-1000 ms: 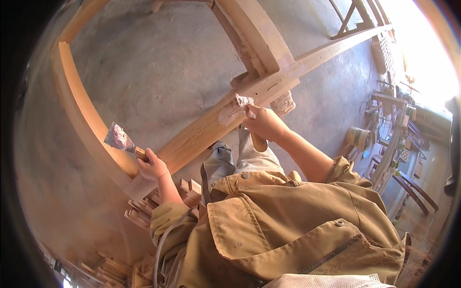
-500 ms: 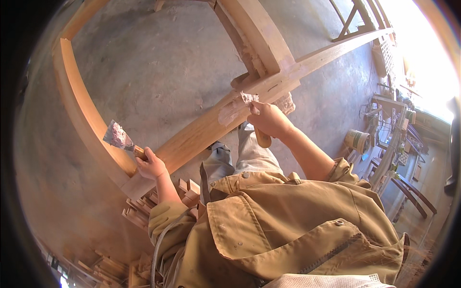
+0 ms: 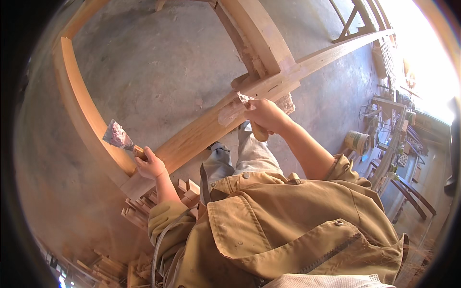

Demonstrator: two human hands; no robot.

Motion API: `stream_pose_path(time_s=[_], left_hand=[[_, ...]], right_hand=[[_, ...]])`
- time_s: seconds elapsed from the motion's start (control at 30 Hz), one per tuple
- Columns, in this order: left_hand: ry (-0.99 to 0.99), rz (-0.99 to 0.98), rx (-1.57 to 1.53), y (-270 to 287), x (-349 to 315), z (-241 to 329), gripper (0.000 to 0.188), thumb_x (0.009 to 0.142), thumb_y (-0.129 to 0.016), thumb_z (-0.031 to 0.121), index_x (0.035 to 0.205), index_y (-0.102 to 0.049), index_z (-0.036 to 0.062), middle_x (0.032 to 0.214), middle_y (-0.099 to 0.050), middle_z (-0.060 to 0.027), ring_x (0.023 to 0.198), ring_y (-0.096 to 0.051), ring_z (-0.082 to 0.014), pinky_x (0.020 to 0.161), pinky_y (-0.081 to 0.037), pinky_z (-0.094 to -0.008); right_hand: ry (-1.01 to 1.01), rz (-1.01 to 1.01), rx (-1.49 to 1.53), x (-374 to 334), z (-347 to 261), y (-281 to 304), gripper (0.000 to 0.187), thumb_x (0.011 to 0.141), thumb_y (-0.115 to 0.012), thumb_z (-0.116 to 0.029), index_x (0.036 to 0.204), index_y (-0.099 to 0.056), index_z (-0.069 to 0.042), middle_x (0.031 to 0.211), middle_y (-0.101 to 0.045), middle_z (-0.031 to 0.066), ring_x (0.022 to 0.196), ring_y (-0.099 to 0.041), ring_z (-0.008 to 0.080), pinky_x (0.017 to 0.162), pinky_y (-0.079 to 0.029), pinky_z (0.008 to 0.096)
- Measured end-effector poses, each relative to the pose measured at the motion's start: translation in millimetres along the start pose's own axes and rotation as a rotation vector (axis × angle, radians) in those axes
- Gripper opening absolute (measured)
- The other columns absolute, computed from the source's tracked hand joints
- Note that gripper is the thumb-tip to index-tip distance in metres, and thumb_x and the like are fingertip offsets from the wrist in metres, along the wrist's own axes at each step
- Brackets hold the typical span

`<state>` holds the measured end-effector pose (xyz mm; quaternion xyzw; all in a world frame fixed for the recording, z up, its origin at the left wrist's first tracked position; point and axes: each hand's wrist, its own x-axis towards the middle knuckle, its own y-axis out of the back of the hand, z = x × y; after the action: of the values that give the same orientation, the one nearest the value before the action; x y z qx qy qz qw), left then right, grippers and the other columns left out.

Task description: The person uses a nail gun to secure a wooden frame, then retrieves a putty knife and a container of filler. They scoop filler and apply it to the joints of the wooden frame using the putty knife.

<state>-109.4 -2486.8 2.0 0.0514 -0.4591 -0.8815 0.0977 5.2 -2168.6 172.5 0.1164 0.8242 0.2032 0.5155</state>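
Note:
My left hand [image 3: 151,164] is closed round the wooden handle of a putty knife [image 3: 118,136], whose wide blade carries a lump of pinkish filler. It is held over the near left corner of a wooden frame [image 3: 192,139]. In my right hand [image 3: 267,116] is a second putty knife [image 3: 260,133]; its light wooden handle sticks out below the fist. Filler covers its blade tip [image 3: 244,98], which is at the frame's near beam, though contact is hard to tell. A pinkish smear of filler [image 3: 230,113] lies on the beam just left of that blade.
A curved side beam [image 3: 79,101] bends away on the left, and another thick beam [image 3: 261,33] runs off at the top. Wood offcuts [image 3: 141,206] lie below my left hand. On the right stand a bucket [image 3: 357,141] and a cluttered workbench [image 3: 391,137].
My right hand has shifted slightly left with its putty knife, and the wrist has turned. The left hand and its knife have stayed almost still.

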Motion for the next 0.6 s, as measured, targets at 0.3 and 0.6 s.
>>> stream_pose_path(time_s=[0.3, 0.6], left_hand=[[-0.037, 0.042, 0.005, 1, 0, 4, 0.043, 0.077, -0.055, 0.042, 0.068, -0.053, -0.0001, 0.061, -0.06, -0.0115, 0.059, -0.059, -0.0281, 0.055, -0.045, -0.0395], [-0.016, 0.022, -0.032, 3, 0, 12, 0.041, 0.077, -0.054, 0.037, 0.071, -0.053, -0.0029, 0.068, -0.059, -0.0184, 0.064, -0.057, -0.0342, 0.059, -0.044, -0.0428]], right_hand=[[0.212, -0.175, -0.286, -16, 5, -13, 0.027, 0.07, -0.053, -0.022, 0.09, -0.056, -0.004, 0.071, -0.06, 0.0133, 0.064, -0.059, 0.0282, 0.062, -0.047, 0.0371], [0.211, -0.161, -0.496, -27, 14, -37, 0.037, 0.069, -0.054, -0.021, 0.104, -0.055, -0.01, 0.078, -0.061, 0.0211, 0.072, -0.059, 0.0354, 0.067, -0.046, 0.0425]])
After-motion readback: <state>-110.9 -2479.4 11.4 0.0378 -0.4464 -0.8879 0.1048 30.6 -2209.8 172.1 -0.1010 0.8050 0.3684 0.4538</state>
